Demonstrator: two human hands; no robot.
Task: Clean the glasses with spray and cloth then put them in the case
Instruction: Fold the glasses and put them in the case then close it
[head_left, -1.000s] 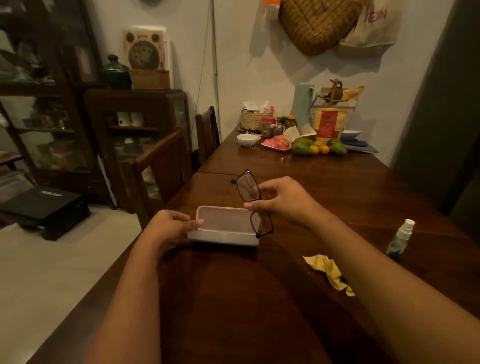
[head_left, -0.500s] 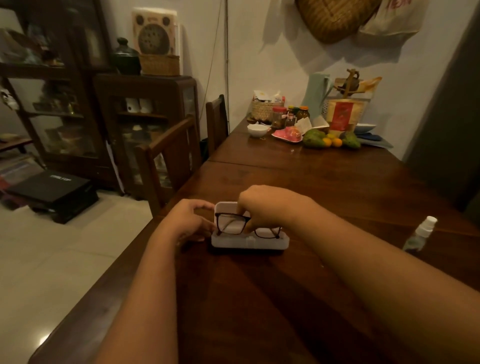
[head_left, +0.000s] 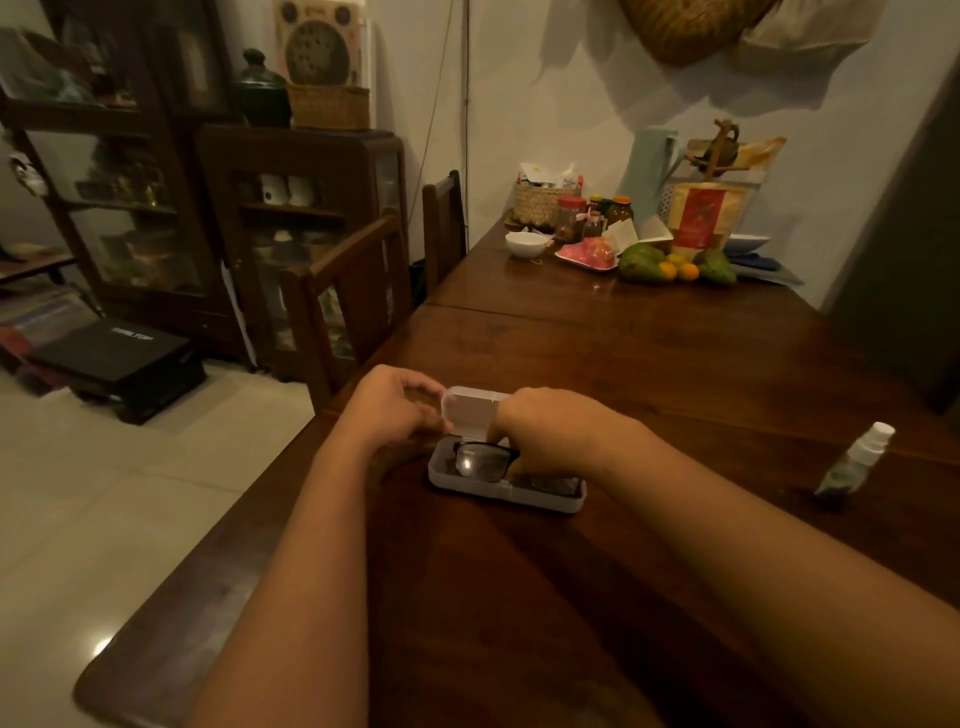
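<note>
A white glasses case (head_left: 498, 494) lies open on the dark wooden table (head_left: 649, 353), its lid (head_left: 470, 410) standing up at the back. The black-framed glasses (head_left: 480, 460) lie folded inside the case tray. My left hand (head_left: 395, 408) grips the left end of the lid with curled fingers. My right hand (head_left: 545, 431) reaches over the case from the right, fingers curled at the lid and over the glasses; it hides the right part of the lid and frame. A small spray bottle (head_left: 857, 460) with a white cap stands at the right. The cloth is out of view.
Fruit (head_left: 670, 265), jars, a white bowl (head_left: 525, 244) and a basket crowd the table's far end by the wall. Two wooden chairs (head_left: 353, 291) stand along the table's left side. The table's left edge drops to a tiled floor.
The glasses went from my raised right hand down into the case. Both hands now sit at the lid. The camera has shifted, so the yellow cloth left the view.
</note>
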